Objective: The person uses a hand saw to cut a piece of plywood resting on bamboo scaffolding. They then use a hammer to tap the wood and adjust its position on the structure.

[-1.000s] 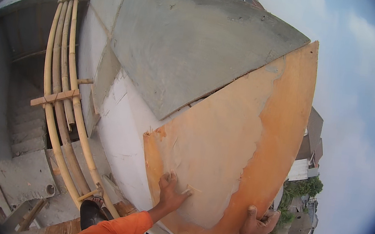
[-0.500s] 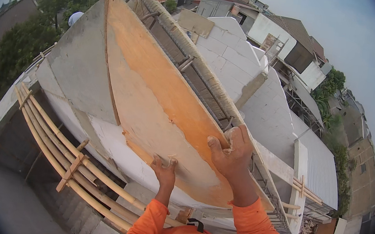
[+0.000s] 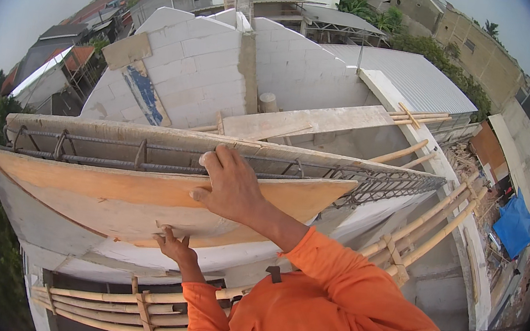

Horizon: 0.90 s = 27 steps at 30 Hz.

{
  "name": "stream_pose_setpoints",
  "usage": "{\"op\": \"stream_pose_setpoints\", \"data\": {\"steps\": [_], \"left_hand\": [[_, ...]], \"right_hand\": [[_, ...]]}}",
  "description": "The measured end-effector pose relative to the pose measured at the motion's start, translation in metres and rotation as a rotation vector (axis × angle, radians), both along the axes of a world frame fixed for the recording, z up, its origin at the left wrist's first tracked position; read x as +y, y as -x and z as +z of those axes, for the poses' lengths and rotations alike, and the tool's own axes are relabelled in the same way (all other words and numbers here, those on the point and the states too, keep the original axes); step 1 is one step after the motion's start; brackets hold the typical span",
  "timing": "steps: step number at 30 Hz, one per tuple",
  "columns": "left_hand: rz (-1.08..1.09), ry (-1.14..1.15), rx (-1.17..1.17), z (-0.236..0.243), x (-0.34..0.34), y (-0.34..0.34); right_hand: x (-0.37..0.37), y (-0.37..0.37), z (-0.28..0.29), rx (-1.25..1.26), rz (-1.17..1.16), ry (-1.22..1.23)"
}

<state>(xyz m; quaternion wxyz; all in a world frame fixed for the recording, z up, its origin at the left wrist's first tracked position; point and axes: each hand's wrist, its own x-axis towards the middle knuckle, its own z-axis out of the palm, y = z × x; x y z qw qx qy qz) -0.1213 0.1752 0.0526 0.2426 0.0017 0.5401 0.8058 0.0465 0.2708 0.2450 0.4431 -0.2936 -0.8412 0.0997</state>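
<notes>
An orange-and-grey plywood panel stands against a reinforcing-bar cage, which runs behind its top edge. My right hand straddles that edge, fingers over the top toward the bars and thumb on the front face. Lower on the same face, my left hand touches the wood with its fingertips, index finger and thumb apart. A small thin mark or piece shows just above those fingertips; it is too small to name. Behind the bars runs a second long board.
Lashed bamboo poles run below the panel, with more poles to the right. Beyond stand white block walls and a plank. A blue tarp lies among debris far below.
My view has swung to the right, so the panel now lies nearly level across the picture. My right hand's fingers look straighter on the top edge; the left stays at the lower face.
</notes>
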Motion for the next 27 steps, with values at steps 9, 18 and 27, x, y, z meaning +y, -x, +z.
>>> {"op": "stream_pose_setpoints", "data": {"steps": [9, 18, 27], "left_hand": [[-0.045, 0.025, -0.011, -0.004, 0.000, 0.006], [0.030, 0.057, -0.079, 0.006, 0.005, -0.001], [0.106, 0.235, 0.124, -0.027, 0.017, 0.010]], "right_hand": [[0.008, 0.006, -0.009, -0.035, 0.124, -0.104], [0.017, 0.006, -0.010, -0.085, 0.146, -0.144], [0.042, 0.008, 0.014, -0.218, 0.463, 0.452]]}}
